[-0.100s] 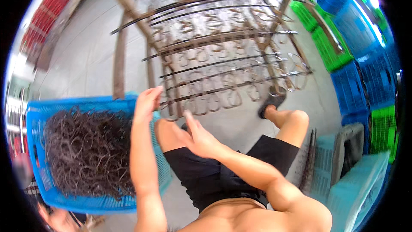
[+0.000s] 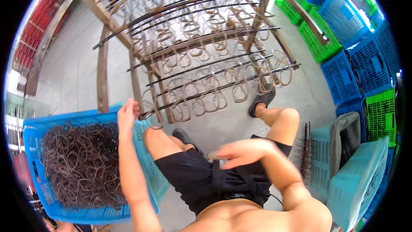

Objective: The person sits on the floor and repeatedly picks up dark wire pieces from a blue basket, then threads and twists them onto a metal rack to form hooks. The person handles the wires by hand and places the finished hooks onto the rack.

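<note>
My left hand (image 2: 128, 115) is raised beside the inner far corner of a blue basket (image 2: 81, 119). Its fingers are curled close to the left end of the rack's lowest black rod (image 2: 159, 111); whatever may be in them is hidden. Thin dark-brown curly strands (image 2: 81, 167) fill the basket in a tangled heap. Over my lap, my right hand (image 2: 244, 151) is slightly blurred, with fingers stretched and thumb apart, and I make out nothing held in it. Brown loops (image 2: 216, 96) hang in rows from the rods of the rack (image 2: 193, 45) ahead.
Green crates (image 2: 319, 38) and blue crates (image 2: 369, 71) are stacked along the right. Pale-teal baskets (image 2: 358, 180) stand near my right side, beside thin upright rods (image 2: 306, 150). Red crates (image 2: 36, 38) stand far left. Part of another person (image 2: 64, 225) shows at lower left.
My right hand has swung from near my left knee to the right, over my lap. My left hand sits further left and lower in view. The whole scene has shifted left.
</note>
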Action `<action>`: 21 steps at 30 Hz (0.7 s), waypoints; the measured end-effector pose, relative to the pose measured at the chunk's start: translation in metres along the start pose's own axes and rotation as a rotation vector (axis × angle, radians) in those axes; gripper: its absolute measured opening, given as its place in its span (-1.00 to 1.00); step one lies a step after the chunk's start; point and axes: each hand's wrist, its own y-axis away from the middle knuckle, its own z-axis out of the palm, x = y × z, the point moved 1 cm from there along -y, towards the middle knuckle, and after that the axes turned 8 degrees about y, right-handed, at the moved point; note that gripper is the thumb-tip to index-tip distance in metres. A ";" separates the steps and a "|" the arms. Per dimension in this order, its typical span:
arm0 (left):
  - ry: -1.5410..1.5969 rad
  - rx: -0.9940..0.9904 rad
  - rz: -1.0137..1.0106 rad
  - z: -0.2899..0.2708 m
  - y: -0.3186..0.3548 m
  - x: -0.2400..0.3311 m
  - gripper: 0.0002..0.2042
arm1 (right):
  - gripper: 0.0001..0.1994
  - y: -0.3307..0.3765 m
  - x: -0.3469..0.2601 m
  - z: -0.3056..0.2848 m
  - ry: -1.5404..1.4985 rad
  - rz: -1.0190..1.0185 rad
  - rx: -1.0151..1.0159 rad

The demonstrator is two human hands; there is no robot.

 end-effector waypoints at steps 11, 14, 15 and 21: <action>-1.137 -0.123 0.696 0.038 0.040 0.026 -0.80 | -0.65 0.167 0.206 -0.178 1.381 0.855 1.102; -1.250 -0.022 0.783 0.000 0.038 0.010 -0.80 | -0.66 0.161 0.220 -0.188 1.297 0.735 1.104; -1.211 0.053 0.865 0.023 0.047 0.015 -0.83 | -0.67 0.197 0.205 -0.194 1.277 0.748 1.142; -0.848 0.530 1.454 -0.005 0.206 0.204 -0.83 | -0.68 0.364 0.060 -0.207 1.084 0.624 1.586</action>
